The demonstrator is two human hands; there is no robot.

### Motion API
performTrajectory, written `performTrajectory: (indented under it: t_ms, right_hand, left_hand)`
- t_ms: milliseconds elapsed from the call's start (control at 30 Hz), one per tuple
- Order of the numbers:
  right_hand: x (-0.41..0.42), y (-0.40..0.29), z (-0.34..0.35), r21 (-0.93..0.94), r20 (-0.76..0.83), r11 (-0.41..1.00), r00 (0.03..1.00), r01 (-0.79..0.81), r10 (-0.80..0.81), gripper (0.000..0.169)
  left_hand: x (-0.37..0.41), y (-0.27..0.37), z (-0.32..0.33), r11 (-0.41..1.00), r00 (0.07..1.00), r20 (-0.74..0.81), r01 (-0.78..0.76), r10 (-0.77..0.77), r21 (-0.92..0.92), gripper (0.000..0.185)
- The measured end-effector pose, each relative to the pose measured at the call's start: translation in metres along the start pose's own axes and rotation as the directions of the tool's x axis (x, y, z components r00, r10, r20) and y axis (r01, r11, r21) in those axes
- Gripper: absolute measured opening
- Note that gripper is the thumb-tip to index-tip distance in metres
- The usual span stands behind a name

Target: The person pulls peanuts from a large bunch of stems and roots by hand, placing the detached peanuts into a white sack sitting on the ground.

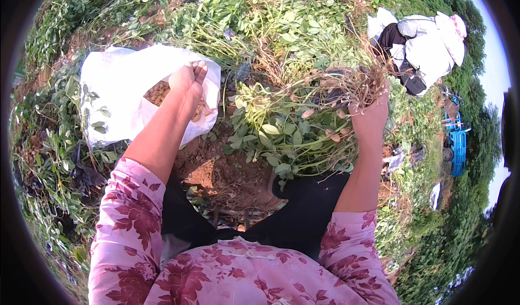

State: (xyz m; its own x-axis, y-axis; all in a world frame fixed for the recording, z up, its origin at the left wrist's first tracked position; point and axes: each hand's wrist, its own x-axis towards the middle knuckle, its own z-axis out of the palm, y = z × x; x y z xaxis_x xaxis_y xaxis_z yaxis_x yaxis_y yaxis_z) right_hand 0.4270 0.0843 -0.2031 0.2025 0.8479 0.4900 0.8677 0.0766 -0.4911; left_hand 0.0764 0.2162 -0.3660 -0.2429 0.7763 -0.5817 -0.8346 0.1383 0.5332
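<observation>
My left hand (pixel 190 79) is over the mouth of a white sack (pixel 118 73) at the left, its fingers bent; whether anything is in them cannot be told. Peanuts in their shells (pixel 158 92) lie inside the sack, below that hand. At the right, my right hand (pixel 371 110) is closed around the root end of a bunch of pulled peanut plants (pixel 280 134). Several pods (pixel 333 135) hang among the roots and stems, and the leafy part spreads leftward over bare soil, above my knees.
Uprooted peanut plants (pixel 243 12) cover much of the ground ahead. Reddish soil (pixel 219 171) shows between my legs. Another person (pixel 426 41) in white clothing and a hat is at the upper right. Beyond, at the right, stands a blue three-wheeled cart (pixel 458 150) near green bushes.
</observation>
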Motion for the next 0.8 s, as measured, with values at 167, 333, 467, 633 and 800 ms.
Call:
performTrajectory:
  t_ms: [167,333,467,633,800]
  right_hand:
    - [0.001,0.011,0.000,-0.245,-0.075,0.969,0.997,-0.033,0.015,0.088]
    - [0.002,-0.001,0.008,-0.277,-0.015,0.960,0.999,-0.039,0.037,0.093]
    - [-0.001,-0.003,0.018,-0.222,0.054,0.973,0.997,0.069,-0.059,0.094]
    - [-0.006,-0.016,0.012,-0.130,0.111,0.991,0.994,0.021,-0.007,0.095]
    - [0.006,0.006,0.013,-0.335,-0.004,0.941,0.999,-0.042,0.043,0.091]
  left_hand:
    - [-0.130,0.005,0.039,0.870,0.832,0.472,0.026,-0.291,0.492,0.008]
    - [-0.177,-0.060,0.034,0.603,0.557,0.560,-0.126,-0.614,0.787,0.020]
    - [-0.178,-0.106,0.032,0.599,0.701,0.632,-0.361,-0.331,0.715,0.036]
    - [-0.178,-0.120,0.043,0.653,0.735,0.468,-0.046,-0.490,0.756,0.033]
    - [-0.173,-0.110,0.033,0.365,0.643,0.756,-0.679,-0.122,0.637,0.041]
